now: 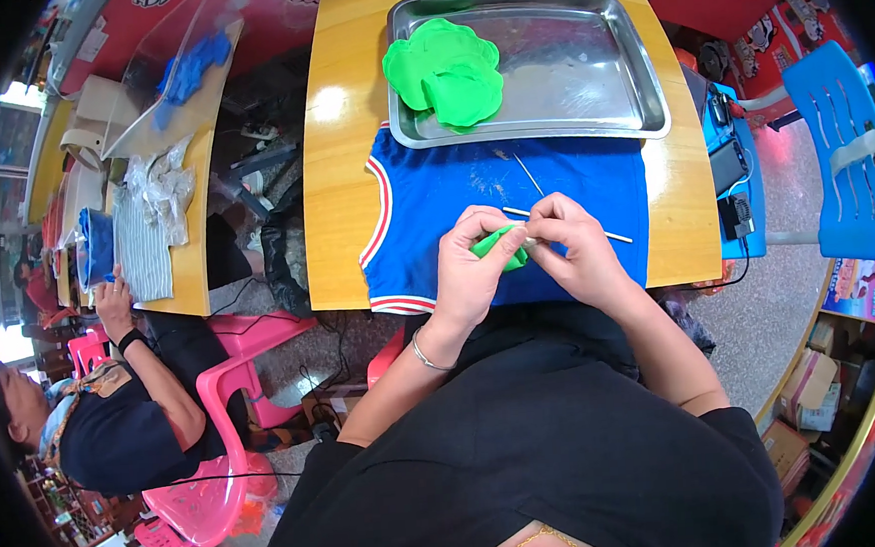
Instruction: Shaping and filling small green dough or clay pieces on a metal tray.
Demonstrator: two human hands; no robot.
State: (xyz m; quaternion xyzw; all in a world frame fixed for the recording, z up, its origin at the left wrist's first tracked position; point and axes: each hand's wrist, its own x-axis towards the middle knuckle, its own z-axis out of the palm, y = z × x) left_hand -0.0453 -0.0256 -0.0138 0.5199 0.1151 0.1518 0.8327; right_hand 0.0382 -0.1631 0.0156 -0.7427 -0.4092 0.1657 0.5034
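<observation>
My left hand (465, 269) is closed around a small folded piece of thin green sheet (501, 247), soft-looking, material unclear. Thumb and fingers of my right hand (578, 252) pinch at its right edge, so the fingertips of both hands meet there. Beneath them a blue sports jersey (423, 199) with red and white trim is spread on the table. A thin pale stick (618, 236) lies on it, partly hidden by my right hand, and a thinner rod (529, 175) rests farther off. More green scalloped sheets (445, 72) are heaped in a steel tray (579, 132).
The tray stands on the far part of the yellow wooden table (339, 219). To the left, another person (115, 414) sits by a second table (194, 258) with a pink chair (231, 416) close by. A blue chair (841, 149) is at the right.
</observation>
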